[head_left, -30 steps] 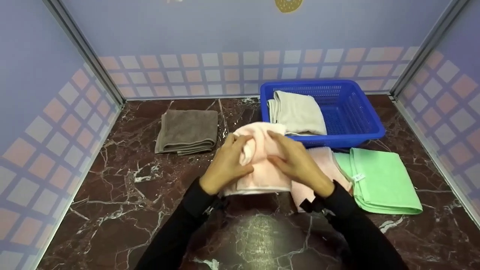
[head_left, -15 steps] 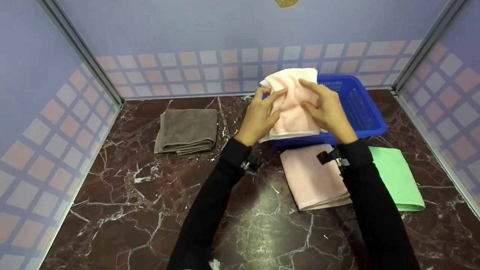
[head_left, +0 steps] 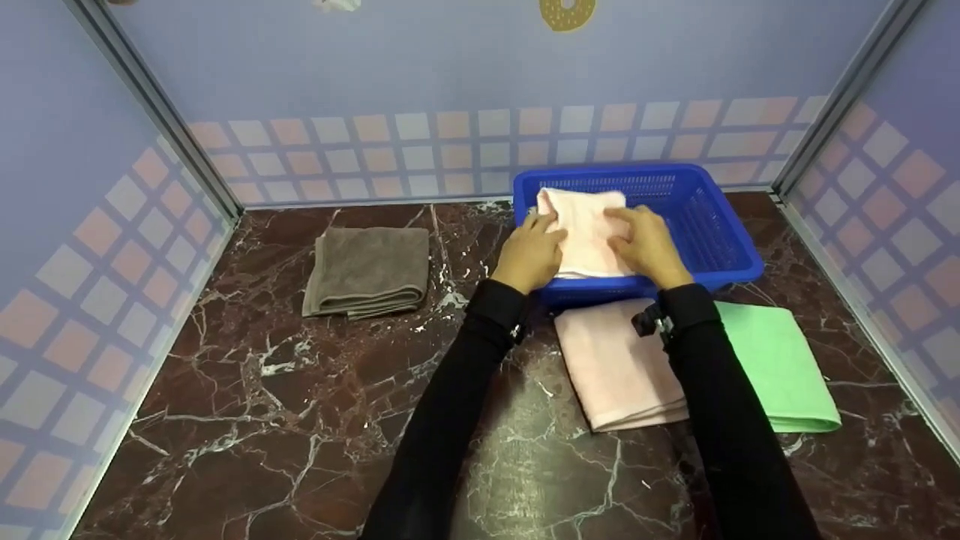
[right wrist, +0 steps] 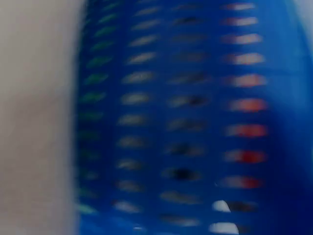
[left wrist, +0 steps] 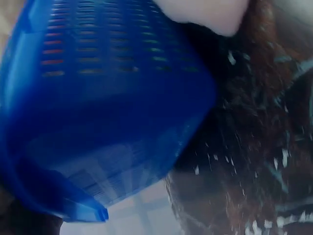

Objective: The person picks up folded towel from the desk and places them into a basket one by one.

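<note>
A folded pale pink towel (head_left: 589, 232) lies in the left part of the blue basket (head_left: 724, 225), over the spot where a cream towel lay earlier; that one is hidden now. My left hand (head_left: 531, 251) grips its left side, thumb on top, over the basket's front left rim. On its right side my right hand (head_left: 646, 241) holds it with bent fingers and thumb. In the left wrist view the slotted basket wall (left wrist: 107, 98) fills much of the frame. Blurred slots of the basket (right wrist: 161, 122) fill the right wrist view; the towel cannot be made out there.
In front of the basket lie another folded pink towel (head_left: 615, 367) and a folded green towel (head_left: 787, 367), both partly under my right forearm. A folded grey-brown towel (head_left: 371, 270) sits at the left on the dark marbled tabletop (head_left: 247, 420). Tiled-pattern panels (head_left: 420, 150) enclose the back and sides.
Both hands have carried the pink towel from above the table's middle to the right and back, then lowered it into the basket's left part, covering the cream towel.
</note>
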Motion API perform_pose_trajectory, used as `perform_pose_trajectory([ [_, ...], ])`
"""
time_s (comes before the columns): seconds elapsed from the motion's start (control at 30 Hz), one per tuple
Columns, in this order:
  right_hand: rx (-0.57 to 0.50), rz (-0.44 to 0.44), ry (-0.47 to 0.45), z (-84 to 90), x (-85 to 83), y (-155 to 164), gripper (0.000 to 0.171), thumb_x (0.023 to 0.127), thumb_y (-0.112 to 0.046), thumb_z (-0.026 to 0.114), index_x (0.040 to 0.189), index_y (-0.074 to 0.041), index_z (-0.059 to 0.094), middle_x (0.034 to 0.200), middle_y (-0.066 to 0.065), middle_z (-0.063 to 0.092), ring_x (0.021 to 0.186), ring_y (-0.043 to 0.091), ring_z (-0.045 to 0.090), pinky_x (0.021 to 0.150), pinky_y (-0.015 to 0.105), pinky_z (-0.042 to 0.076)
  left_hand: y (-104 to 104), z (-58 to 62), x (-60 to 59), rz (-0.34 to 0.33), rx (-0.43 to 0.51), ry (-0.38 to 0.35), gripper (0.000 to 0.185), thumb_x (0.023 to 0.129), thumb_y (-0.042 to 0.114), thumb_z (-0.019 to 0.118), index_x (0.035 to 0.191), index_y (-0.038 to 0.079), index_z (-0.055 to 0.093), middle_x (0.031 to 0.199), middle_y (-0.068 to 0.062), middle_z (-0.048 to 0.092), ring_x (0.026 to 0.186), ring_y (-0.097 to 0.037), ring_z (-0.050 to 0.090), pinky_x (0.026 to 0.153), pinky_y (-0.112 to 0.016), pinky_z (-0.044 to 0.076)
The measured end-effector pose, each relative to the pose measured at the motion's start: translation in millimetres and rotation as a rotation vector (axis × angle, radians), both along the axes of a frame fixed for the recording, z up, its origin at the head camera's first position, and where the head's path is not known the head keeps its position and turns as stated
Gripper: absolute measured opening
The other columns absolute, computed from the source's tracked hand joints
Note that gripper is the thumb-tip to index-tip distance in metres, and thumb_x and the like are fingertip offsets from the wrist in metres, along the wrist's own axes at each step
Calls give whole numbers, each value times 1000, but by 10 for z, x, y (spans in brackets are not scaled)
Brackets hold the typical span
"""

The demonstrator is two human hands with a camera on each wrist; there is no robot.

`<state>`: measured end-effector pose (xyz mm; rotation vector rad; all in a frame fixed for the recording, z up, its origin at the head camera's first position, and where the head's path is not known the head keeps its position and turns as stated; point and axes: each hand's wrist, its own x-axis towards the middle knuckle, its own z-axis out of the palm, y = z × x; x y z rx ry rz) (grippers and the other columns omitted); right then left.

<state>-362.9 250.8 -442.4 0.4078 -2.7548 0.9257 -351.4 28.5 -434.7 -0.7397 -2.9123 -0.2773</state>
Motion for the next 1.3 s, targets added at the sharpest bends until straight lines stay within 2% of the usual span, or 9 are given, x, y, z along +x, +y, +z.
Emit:
perform_pose_trajectory([
  [0.23,340,-3,-130,-40,-12,-30,47,99,-17,52,144,-6,61,141,35,52,128,51,48,104,66,45,-4,-51,-44,78,-118,-126,49,107,36,31,150,39,54,166,12,38,153,-20,34,129,-50,19],
  [0.33,459,-22,-184,-1,1,-76,49,100,-21,47,147,-12,59,145,32,48,131,49,44,104,67,45,11,-51,-53,78,-128,-154,49,107,39,30,150,39,53,165,11,39,153,-21,32,126,-50,24],
  [0.5,497,-34,-208,27,-7,-85,48,103,-22,44,149,-14,57,142,31,46,130,47,43,102,67,46,24,-39,-61,75,-99,-133,49,108,41,29,150,39,54,164,9,41,152,-22,34,120,-47,33],
  [0.6,467,-55,-137,12,1,-78,46,103,-22,46,145,-13,61,140,32,50,126,49,47,99,66,48,31,-41,-43,81,-25,-76,47,108,38,31,146,37,59,163,4,44,150,-24,38,121,-48,32],
  [0.73,361,-125,-2,-32,48,-49,44,98,-19,53,139,-13,67,132,34,57,114,53,57,92,66,51,48,-48,51,60,55,102,40,109,35,38,132,28,69,153,-2,54,143,-24,47,123,-47,32],
  [0.87,244,-200,169,-74,104,-30,41,96,-19,56,134,-11,71,121,30,64,98,52,65,82,65,54,73,-96,207,-117,26,265,37,109,40,44,115,18,72,124,-2,66,118,-20,59,110,-38,46],
  [1.0,126,-230,358,-110,203,-14,33,99,-21,61,126,-6,73,110,24,66,90,45,65,77,61,54,107,-217,312,-303,-31,329,47,109,52,41,114,16,70,111,-3,67,104,-21,62,98,-39,53],
  [1.13,26,-144,504,-177,441,15,26,98,-21,67,115,-3,74,99,19,64,88,39,60,74,53,51,104,-329,328,-347,-79,423,45,108,53,41,115,18,68,109,-2,67,102,-21,64,92,-38,55],
  [1.3,53,108,578,-298,872,105,15,92,-18,75,92,-4,71,83,10,63,77,28,59,66,41,51,66,-359,304,-369,-100,461,40,108,50,44,114,18,66,107,0,67,99,-19,64,84,-33,55],
])
